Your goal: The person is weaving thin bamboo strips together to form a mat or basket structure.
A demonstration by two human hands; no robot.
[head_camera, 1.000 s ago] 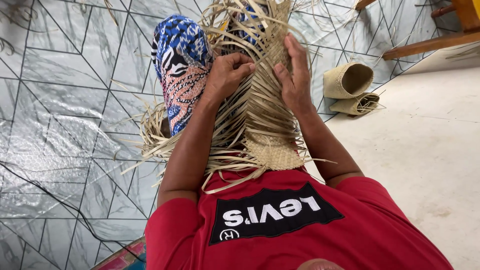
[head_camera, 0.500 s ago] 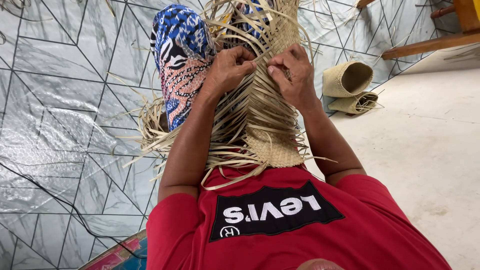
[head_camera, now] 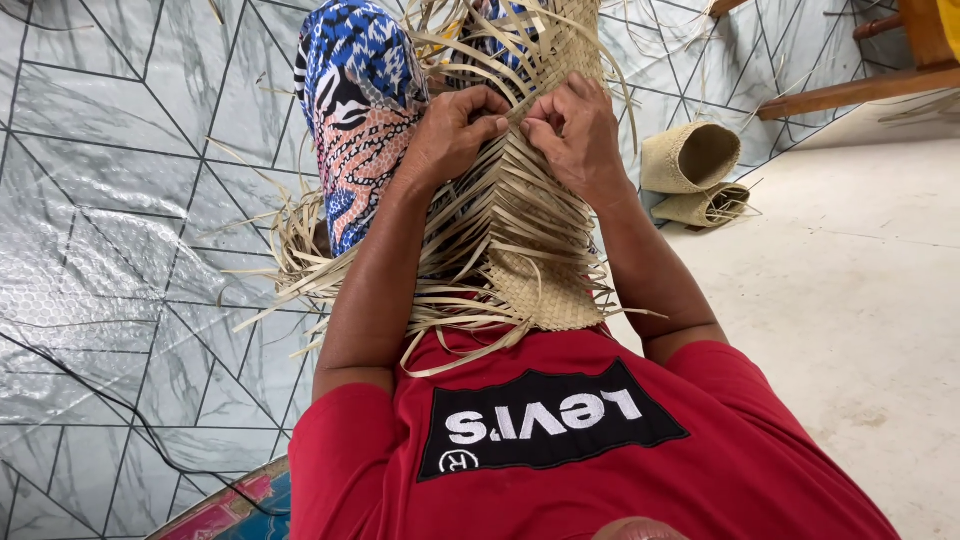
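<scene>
Near the top middle of the frame, both hands meet on a half-woven mat (head_camera: 520,230) of pale dried leaf strips that lies along the person's lap and legs. At the upper middle, the left hand (head_camera: 455,130) is curled narrow, its fingertips pinching strips at the centre line of the weave. Just beside it, almost touching, the right hand (head_camera: 575,135) is also curled, thumb and fingers closed on strips on the other side. Loose strip ends fan out to both sides below the hands. A patterned blue, white and orange cloth (head_camera: 355,110) covers the leg at the upper left. Two small rolled woven pieces (head_camera: 695,170) lie on the floor at the right, well apart from the hands. A red shirt (head_camera: 560,450) fills the bottom of the frame.
</scene>
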